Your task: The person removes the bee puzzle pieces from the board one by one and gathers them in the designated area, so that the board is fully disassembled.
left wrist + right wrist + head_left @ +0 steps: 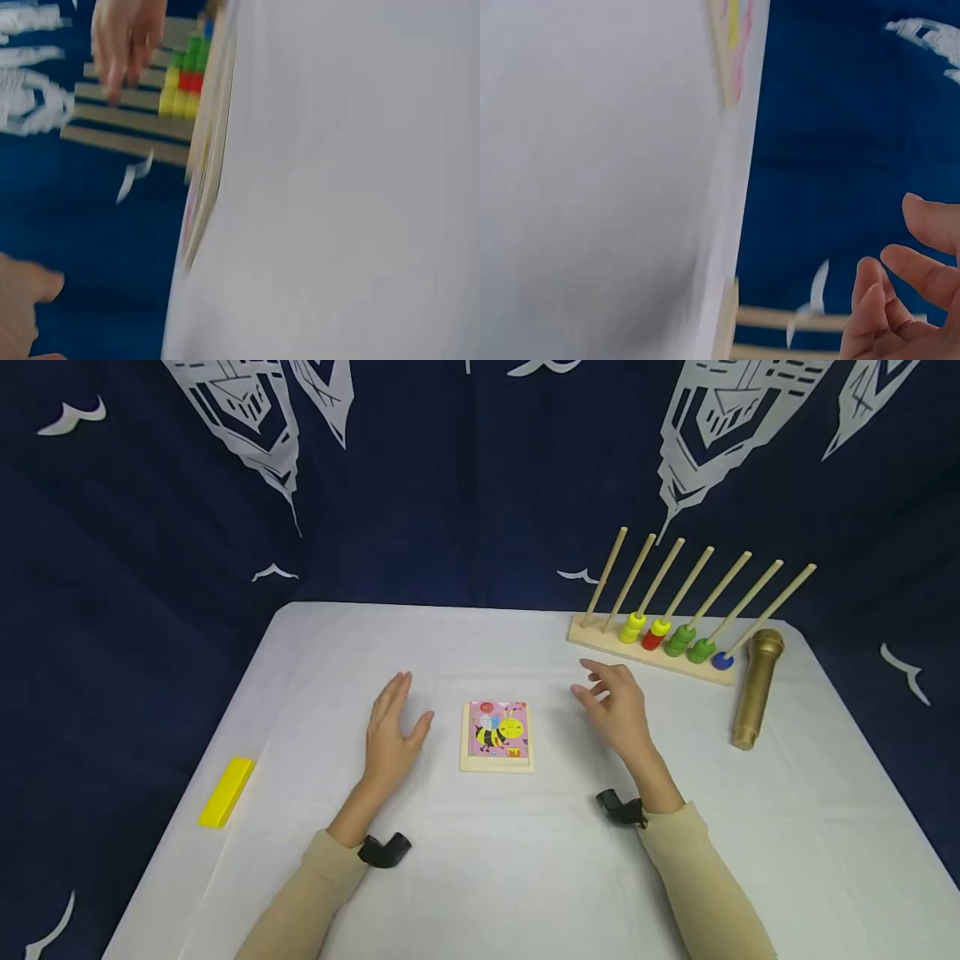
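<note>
A small square wooden picture puzzle (498, 731) with a yellow-and-black bee on pink lies mid-table between the two hands. To its left, the left hand (390, 735) hovers with fingers straight and thumb spread, holding nothing; part of its thumb (37, 283) shows in the left wrist view. On the other side, the right hand (617, 706) is raised with loosely bent fingers and nothing in them, also visible in the right wrist view (911, 292). Neither hand touches the puzzle. Nearest beyond the right hand stands a wooden bead rack (648, 652) with upright pegs.
Yellow, red, green and blue beads sit low on several pegs; two left pegs are bare. A gold-brown cylinder (757, 689) lies right of the rack. A yellow block (227, 792) rests near the left edge of the white-covered table (480, 868). Dark blue patterned cloth (450, 485) hangs behind.
</note>
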Tool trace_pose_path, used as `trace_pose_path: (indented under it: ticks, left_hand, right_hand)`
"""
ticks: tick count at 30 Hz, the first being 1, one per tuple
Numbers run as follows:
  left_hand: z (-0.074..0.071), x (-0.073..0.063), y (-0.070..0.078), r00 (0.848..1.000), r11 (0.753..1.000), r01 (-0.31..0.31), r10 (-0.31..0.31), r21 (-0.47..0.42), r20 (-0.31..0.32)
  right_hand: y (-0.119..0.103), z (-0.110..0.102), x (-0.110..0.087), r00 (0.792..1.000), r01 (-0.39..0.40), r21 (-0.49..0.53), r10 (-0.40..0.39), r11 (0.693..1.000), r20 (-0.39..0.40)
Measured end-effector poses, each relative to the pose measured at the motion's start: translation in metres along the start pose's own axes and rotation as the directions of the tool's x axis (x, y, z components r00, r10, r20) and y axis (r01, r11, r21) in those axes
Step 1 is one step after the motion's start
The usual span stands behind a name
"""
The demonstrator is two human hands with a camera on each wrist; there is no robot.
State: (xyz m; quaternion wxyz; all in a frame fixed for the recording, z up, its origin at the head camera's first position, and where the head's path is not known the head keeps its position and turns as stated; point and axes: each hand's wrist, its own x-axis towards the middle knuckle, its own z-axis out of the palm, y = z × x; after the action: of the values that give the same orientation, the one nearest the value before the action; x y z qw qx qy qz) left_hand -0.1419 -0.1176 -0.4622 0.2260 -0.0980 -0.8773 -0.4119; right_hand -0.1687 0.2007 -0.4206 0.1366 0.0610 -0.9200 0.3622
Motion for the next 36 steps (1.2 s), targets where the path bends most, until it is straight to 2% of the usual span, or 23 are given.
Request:
trace_pose_path:
  ticks: [2,5,8,11,14,20,27,36]
  left_hand:
    - [0.014,-0.006,0.007,0.999,0.996,0.031,-0.032,-0.087,-0.013]
    - [0.032,-0.015,0.015,0.996,0.979,0.090,-0.090,-0.185,0.009]
    - [0.046,-0.022,0.020,0.987,0.956,0.160,-0.154,-0.245,0.042]
    - [0.054,-0.028,0.021,0.978,0.942,0.207,-0.196,-0.264,0.066]
    - [0.058,-0.031,0.020,0.976,0.949,0.214,-0.199,-0.233,0.087]
    - [0.058,-0.031,0.017,0.985,0.976,0.159,-0.146,-0.147,0.096]
    - [0.056,-0.031,0.015,0.985,0.992,0.120,-0.113,-0.042,0.132]
    - [0.058,-0.032,0.014,0.979,0.991,0.077,-0.096,0.112,0.177]
  right_hand:
    - [-0.010,0.010,0.003,0.999,-0.022,0.077,0.019,0.997,0.044]
    - [-0.025,0.026,0.006,0.992,-0.057,0.172,0.036,0.983,0.122]
    - [-0.035,0.042,0.008,0.982,-0.084,0.251,0.036,0.964,0.187]
    - [-0.040,0.055,0.010,0.972,-0.106,0.296,0.036,0.949,0.230]
    - [-0.042,0.066,0.010,0.964,-0.129,0.334,0.039,0.934,0.261]
    - [-0.042,0.085,0.010,0.956,-0.148,0.388,0.031,0.910,0.292]
    - [-0.038,0.098,0.008,0.961,-0.107,0.370,0.000,0.923,0.278]
    - [-0.034,0.105,0.003,0.963,-0.059,0.310,-0.027,0.949,0.268]
